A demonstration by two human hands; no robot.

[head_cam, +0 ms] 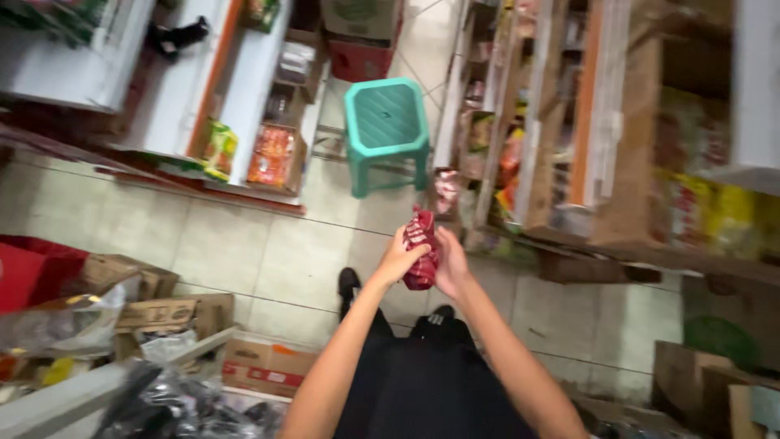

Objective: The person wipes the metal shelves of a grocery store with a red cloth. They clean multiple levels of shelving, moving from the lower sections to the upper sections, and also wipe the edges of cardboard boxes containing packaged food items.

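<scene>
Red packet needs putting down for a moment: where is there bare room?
Both hands hold the red packet. Free: the teal stool top, and floor tiles between the left shelf and cardboard boxes. Crowded: right shelves and the boxes.

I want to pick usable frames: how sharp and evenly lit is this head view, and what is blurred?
Head view: soft, even indoor light, no hard shadows or glare; motion blur smears the shelves at right and the cardboard boxes at lower left; the red packet, left hand and right hand are slightly soft; the green stool reads clearest.
</scene>
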